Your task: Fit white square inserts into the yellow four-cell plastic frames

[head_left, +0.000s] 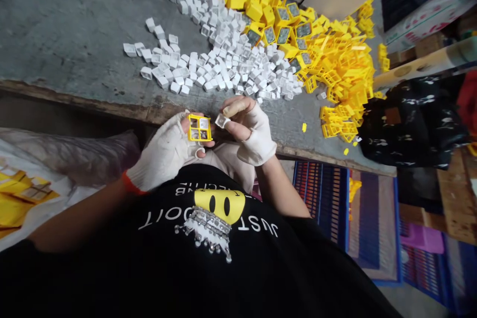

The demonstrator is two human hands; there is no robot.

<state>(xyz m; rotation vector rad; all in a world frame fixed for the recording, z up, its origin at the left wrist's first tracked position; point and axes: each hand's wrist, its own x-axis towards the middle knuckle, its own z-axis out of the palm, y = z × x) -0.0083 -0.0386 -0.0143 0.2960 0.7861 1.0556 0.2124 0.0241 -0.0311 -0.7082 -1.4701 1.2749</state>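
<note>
By bench (pixel 74 49) near edge, I see left hand (pixel 169 141) gripping one yellow frame (pixel 200 128), right hand (pixel 254 133) pinching one white cap (pixel 221 120), gap between.

Your white fingerless gloves (pixel 257 136), orange left cuff (pixel 131 185), your black shirt (pixel 156 263), yellow two-eyed print (pixel 234 203), silvery beaded crown (pixel 209 228), white lettering (pixel 255 226), pale trousers (pixel 227 156)

A workshop is being suggested by bulk parts: white plastic caps (pixel 238 64) and yellow plastic frames (pixel 339 59) are being borne in heaps by a worn grey workbench (pixel 74 35) across the frame's top; blue plastic crates (pixel 324 194) are being kept at lower right.
</note>
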